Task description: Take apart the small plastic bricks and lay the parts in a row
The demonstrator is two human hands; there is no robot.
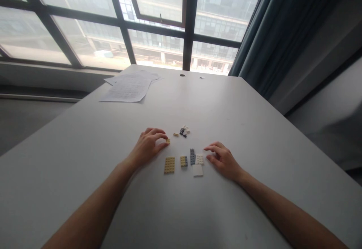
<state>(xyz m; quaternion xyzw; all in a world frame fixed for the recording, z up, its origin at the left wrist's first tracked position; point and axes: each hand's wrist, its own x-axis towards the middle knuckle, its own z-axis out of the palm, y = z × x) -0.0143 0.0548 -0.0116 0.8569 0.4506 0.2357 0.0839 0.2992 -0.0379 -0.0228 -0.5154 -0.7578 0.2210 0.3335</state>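
My left hand (149,144) pinches a small tan brick (167,141) between thumb and fingers. Below it a tan studded plate (169,165) lies flat, and to its right is a smaller tan and grey piece (183,161). Grey bricks (192,156) touch a white studded plate (199,159), with a smooth white square (198,170) just below. My right hand (222,158) rests to the right of these, fingers apart and holding nothing. A thin tan piece (175,134) lies beside a small pile of black and white pieces (183,131).
Printed papers (127,87) overlap at the far left of the white table (215,109). Two cable holes, one dark (182,75), sit near its far edge. Windows stand beyond, and a dark curtain (260,45) hangs at the right.
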